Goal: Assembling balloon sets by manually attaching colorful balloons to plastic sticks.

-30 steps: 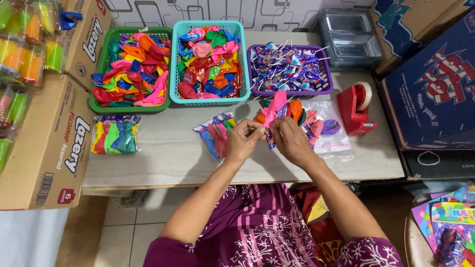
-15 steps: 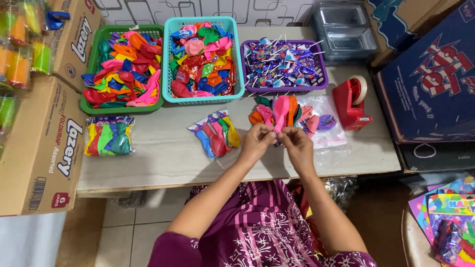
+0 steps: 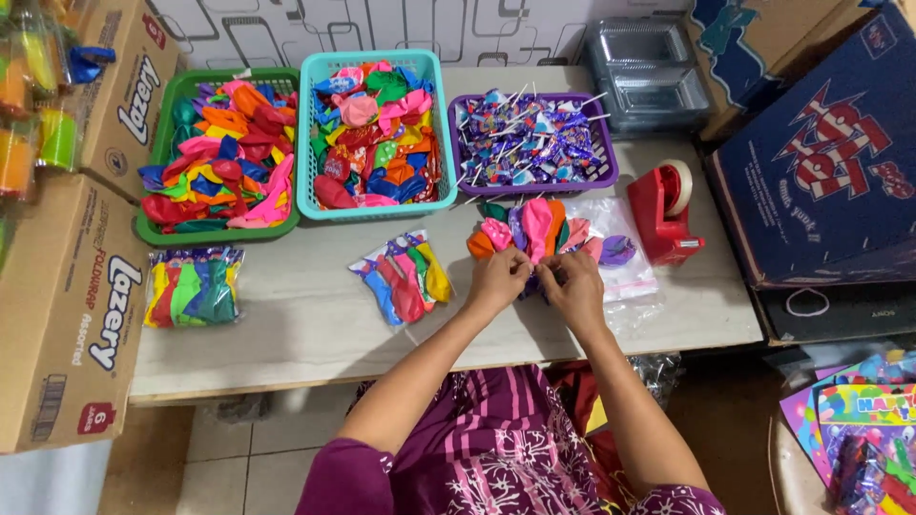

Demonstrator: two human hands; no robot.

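The step in hand appears to be gathering a bunch of balloons [image 3: 534,234] by their necks at frame centre. The left hand [image 3: 498,279] and right hand [image 3: 575,286] are both closed, pinching the bunch from below; the balloons fan out just above the fingers. The next move calls for a steady pinch. A clear bag [image 3: 632,286] lies touching, to the right.

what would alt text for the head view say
A person's left hand and right hand pinch the necks of a fanned bunch of uninflated balloons over a table. Behind it sit a green basket and a teal basket of balloons and a purple basket of lollipops.
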